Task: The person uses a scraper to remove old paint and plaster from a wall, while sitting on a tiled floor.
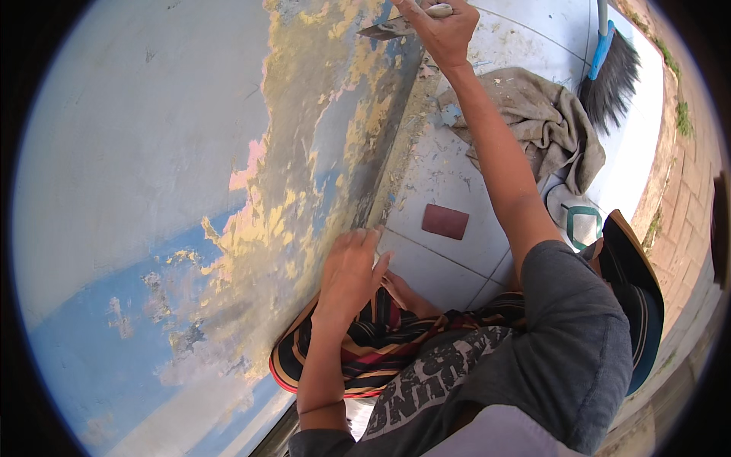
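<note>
At the top of the head view, my right hand [448, 34] is closed round the handle of a putty knife [388, 28]. Its metal blade points left, over the peeling wall [297, 143], where yellow, pink and grey patches show among blue and pale paint. My left hand [349, 274] is near the foot of the wall, fingers together and thumb apart, with nothing seen in it; whether it touches the wall I cannot tell. A dark red rectangular piece, perhaps sandpaper [445, 221], lies on the floor tiles between my left hand and right forearm.
A crumpled grey-brown cloth [537, 114] lies on the white floor tiles [440, 268] beyond my right forearm. Past it is a blue broom head with dark bristles [611, 74]. A flip-flop [559, 200] lies near my right elbow. Paint flakes litter the wall's foot. Brick paving [685, 211] runs along the right.
</note>
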A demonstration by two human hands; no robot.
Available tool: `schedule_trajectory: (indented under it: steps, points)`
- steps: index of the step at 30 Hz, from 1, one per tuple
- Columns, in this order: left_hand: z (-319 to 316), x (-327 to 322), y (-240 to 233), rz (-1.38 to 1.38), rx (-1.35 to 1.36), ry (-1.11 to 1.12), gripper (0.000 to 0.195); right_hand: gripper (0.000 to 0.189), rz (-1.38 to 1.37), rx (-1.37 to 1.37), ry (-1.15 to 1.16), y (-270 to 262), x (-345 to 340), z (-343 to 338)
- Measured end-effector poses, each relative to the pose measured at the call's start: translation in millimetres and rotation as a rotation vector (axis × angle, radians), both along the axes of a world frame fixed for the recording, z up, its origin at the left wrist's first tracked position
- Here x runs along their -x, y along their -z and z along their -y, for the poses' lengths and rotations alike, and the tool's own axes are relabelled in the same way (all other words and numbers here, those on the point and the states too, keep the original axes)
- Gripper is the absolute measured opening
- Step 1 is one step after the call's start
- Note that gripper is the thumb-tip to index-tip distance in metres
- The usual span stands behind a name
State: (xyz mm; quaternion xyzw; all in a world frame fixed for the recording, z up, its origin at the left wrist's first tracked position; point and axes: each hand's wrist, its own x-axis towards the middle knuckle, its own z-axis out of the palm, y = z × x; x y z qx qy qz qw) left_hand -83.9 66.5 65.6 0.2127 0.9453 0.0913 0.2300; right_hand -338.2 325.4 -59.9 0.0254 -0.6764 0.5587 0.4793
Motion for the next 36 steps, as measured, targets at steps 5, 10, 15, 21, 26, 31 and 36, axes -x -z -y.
schedule_trajectory:
  steps: [5,10,15,21,26,31,36]
  points:
    - [9,-4,0,-0.003,0.003,-0.005,0.038,0.052,-0.117,0.214,0.142,-33,18,18]
    - [5,-5,-8,-0.002,0.004,-0.016,0.039,0.054,-0.179,0.054,0.254,-48,19,21]
    - [5,-6,-9,0.032,0.005,-0.029,0.039,0.056,-0.232,0.035,0.257,-44,31,15]
    - [6,-5,-8,0.040,0.003,-0.033,0.040,0.030,-0.249,-0.071,0.068,-10,7,84]
    - [10,-4,-4,0.063,0.026,-0.059,0.041,0.047,-0.299,0.026,0.329,-20,5,38]
    - [6,-4,-12,0.026,-0.060,-0.028,0.041,0.053,-0.207,0.147,0.236,-23,5,37]
    - [14,-4,-6,0.012,0.012,-0.040,0.040,0.053,-0.208,0.090,0.158,-35,0,45]
